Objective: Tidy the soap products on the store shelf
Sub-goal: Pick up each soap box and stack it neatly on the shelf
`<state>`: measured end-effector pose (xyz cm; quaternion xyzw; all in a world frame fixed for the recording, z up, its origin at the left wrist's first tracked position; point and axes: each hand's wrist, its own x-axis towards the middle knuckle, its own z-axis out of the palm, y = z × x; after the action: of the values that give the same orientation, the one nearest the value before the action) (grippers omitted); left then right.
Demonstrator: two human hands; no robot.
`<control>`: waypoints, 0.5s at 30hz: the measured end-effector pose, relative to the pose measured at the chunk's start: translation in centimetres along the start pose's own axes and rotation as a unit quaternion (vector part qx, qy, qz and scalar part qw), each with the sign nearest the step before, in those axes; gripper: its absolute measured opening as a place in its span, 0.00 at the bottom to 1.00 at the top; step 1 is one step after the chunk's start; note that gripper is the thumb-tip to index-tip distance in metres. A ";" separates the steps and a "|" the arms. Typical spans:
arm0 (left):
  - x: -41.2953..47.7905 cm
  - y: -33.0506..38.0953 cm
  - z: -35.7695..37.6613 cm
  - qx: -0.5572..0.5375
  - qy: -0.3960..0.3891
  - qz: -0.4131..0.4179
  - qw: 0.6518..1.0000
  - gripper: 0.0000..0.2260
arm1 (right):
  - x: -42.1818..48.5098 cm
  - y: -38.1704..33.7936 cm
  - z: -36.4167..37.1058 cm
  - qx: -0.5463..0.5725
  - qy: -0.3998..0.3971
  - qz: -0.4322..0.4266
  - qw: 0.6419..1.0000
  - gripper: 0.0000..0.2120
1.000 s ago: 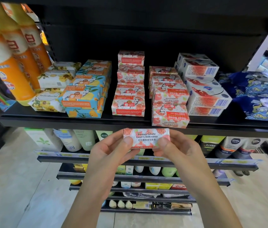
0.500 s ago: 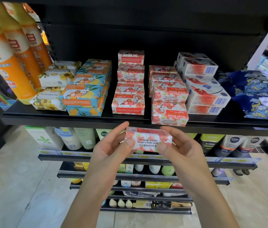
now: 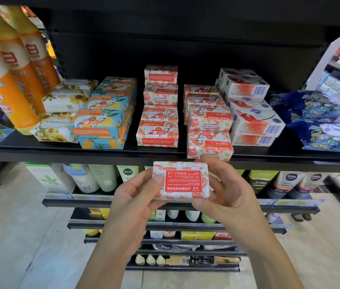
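**A:** What is being held?

**B:** A rectangular soap bar [image 3: 181,180] in white paper wrap printed with pink-red pomegranates, broad face to the camera. That face bears a red label panel with white print that reads upside down, and a barcode strip at its left edge.

**A:** How do the hands have it?

**B:** Both grip it. The left hand [image 3: 135,197] pinches the left end, thumb on the front face, fingers behind. The right hand [image 3: 229,195] clasps the right end, thumb at the lower right corner, fingers curled round the back and top.

**A:** Where is it?

**B:** In the air before the front lip of the black metal shelf [image 3: 81,153], just below the right-hand stack [image 3: 209,130] of matching pomegranate bars. Whether the right fingertips touch that stack's front bar, I cannot tell.

**A:** And nearby?

**B:** A second stack [image 3: 160,130] of the same soap stands left of it. Blue-and-yellow wrapped soap bars [image 3: 104,122] lie farther left, and white cardboard soap boxes [image 3: 252,122] with barcodes sit to the right.
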<state>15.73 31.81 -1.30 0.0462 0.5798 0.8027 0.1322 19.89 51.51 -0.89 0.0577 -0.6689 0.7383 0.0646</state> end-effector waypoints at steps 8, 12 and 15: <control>0.0 -0.7 -0.3 -0.001 0.020 -0.015 1.000 0.22 | 0.4 -0.3 0.7 -0.015 0.072 0.106 0.992 0.28; -0.1 -1.0 -0.2 0.003 0.026 -0.017 1.000 0.23 | 0.7 -0.1 0.8 -0.014 0.085 0.123 0.989 0.30; -0.1 -1.2 -0.3 0.002 0.033 -0.013 0.999 0.23 | 0.7 -0.1 0.8 -0.017 0.081 0.122 0.989 0.25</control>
<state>15.95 31.91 -2.55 0.0128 0.5858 0.8009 0.1233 19.24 50.76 -0.62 -0.0859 -0.6759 0.7314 0.0287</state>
